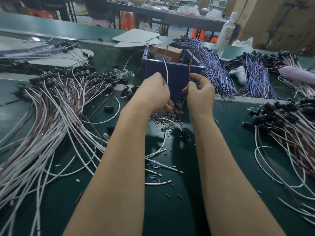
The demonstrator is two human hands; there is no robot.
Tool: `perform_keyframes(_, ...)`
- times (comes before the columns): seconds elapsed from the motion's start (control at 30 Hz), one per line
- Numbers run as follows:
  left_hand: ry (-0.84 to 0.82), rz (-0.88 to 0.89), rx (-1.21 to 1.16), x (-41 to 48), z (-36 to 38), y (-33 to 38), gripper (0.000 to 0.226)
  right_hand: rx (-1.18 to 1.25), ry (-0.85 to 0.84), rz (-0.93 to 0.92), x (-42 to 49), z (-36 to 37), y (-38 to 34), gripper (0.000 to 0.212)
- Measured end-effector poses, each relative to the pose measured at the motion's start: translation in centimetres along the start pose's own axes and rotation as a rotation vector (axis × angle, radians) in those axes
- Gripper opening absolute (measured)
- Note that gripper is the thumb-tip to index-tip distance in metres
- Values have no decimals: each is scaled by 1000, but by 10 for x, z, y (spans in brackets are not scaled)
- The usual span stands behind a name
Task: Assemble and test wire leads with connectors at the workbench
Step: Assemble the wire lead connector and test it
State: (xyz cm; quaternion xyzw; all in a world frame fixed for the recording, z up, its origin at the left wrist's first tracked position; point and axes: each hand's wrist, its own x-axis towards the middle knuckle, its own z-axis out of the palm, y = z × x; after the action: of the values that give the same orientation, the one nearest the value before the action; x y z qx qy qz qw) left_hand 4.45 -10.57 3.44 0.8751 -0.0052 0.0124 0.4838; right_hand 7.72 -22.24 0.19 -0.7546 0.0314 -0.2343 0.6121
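White wire (166,72) and brown wire (190,65), one to each hand, held up before the blue bin (175,77) over the green worktop (170,210). The left hand (153,94) has its fingers (167,106) curled round the lower part of the white wire, which arcs up to the bin's rim. The right hand (201,94) pinches the brown wire between thumb and bent fingers. Below that hand the wire hangs free to a dark connector (186,136) just above the worktop. I cannot tell what the upper ends of the two wires meet inside the bin.

Hazards, as I judge them from here:

(a) Both holds are light grips on thin, slick wire. A small pull could draw either end out of the bin and spoil the contact, giving a false reading on a sound lead.

(b) The hanging connector sits near the small clear parts (161,116) and the loose cut sleeves (154,166). A swing could snag it or scatter them.

(c) The left heap of leads (51,116) and the right heap of leads (289,126) lie close. A dropped lead would be lost among them, mixing tested with untested.

(d) The two raised wires stand apart but near. If their bare ends touch, I would expect a short.
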Motion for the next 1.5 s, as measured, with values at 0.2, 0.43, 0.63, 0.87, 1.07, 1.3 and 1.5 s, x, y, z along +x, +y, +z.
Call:
perform_keyframes(0.2, -2, 1, -9, -2, 0, 0, 18, 10, 4, 17, 1, -1, 1, 27)
perform_keyframes(0.43, 157, -15, 279, -1, -4, 2, 25, 22, -131, 104, 9, -13, -1, 23)
perform_keyframes(0.63, 178, 512, 252, -22, -12, 33, 14, 93, -263, 202, 9, -19, -4, 17)
perform_keyframes(0.87, -361, 207, 613, -17, 25, 23, 22, 86, -37, 299, 17, -37, 7, 28)
perform_keyframes(1.07, -483, 80, 720, -12, 49, 10, 33, 228, 119, 312, 20, -43, 4, 30)
perform_keyframes(1.3, -497, 66, 797, -11, 45, 8, 39, 278, 116, 308, 19, -42, 2, 29)
perform_keyframes(1.5, -131, 171, 353, -9, 19, 10, 19, 122, -207, 312, 12, -40, -7, 16)
